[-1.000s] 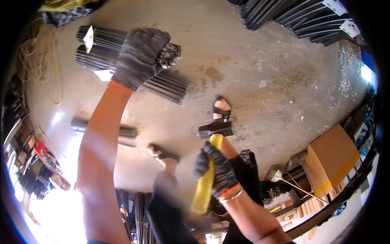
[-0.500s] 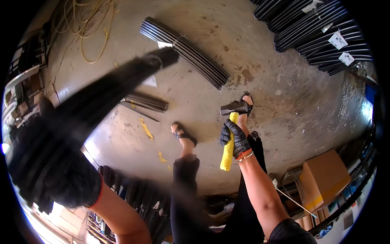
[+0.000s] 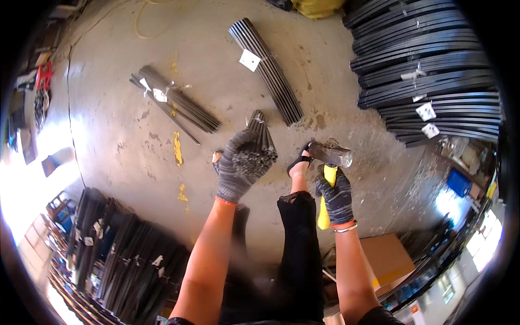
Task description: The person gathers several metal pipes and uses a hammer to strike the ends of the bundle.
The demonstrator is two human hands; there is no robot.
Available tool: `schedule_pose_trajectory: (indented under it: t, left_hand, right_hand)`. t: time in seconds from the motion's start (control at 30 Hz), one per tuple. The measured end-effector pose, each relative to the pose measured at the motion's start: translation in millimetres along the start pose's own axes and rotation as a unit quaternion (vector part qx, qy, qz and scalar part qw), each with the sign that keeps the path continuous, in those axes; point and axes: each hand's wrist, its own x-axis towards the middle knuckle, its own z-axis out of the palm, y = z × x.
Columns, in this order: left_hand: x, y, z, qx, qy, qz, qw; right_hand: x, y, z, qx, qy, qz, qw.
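Wrapped round a tied bundle of thin dark metal tubes [image 3: 265, 140], my gloved left hand [image 3: 238, 169] is closed at mid-view. The cut ends point up toward me, and the far end reaches down toward the floor. My gloved right hand [image 3: 337, 196] is closed on a hammer [image 3: 337, 156], gripping its yellow handle just below the dark steel head. The hammer is apart from the bundle, to its right. Beyond my hands, a larger tied tube bundle [image 3: 271, 78] with a white tag lies on the floor. Left of it lies a smaller tagged bundle [image 3: 187, 105].
Stacked dark tube bundles [image 3: 422, 70] with white tags fill the far right. More bundles [image 3: 135, 257] stand at the lower left. A cardboard box [image 3: 384, 260] is beside my right forearm. My sandalled foot [image 3: 299, 162] is close to the hammer.
My left hand has swung the bundle from the far left to the middle, turning its ends toward me. My right hand still grips the hammer, slightly farther right. The view has shifted too.
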Motion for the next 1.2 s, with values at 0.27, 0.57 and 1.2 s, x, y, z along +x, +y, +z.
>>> schedule_pose_trajectory:
  t: [0.27,0.57,1.2]
  left_hand:
    - [-10.9,-12.0,16.2,0.059,-0.033,0.091,0.994]
    - [-6.6,-15.6,0.5,0.32,0.132,0.215,0.913]
    - [0.6,11.1,16.2,0.44,0.14,0.242,0.853]
  right_hand:
    - [16.8,-18.8,91.7,-0.133,0.031,-0.18,0.974]
    - [19.6,-43.0,99.4,-0.253,-0.003,-0.19,0.949]
    - [-31.2,-143.2,86.5,-0.264,-0.029,-0.227,0.937]
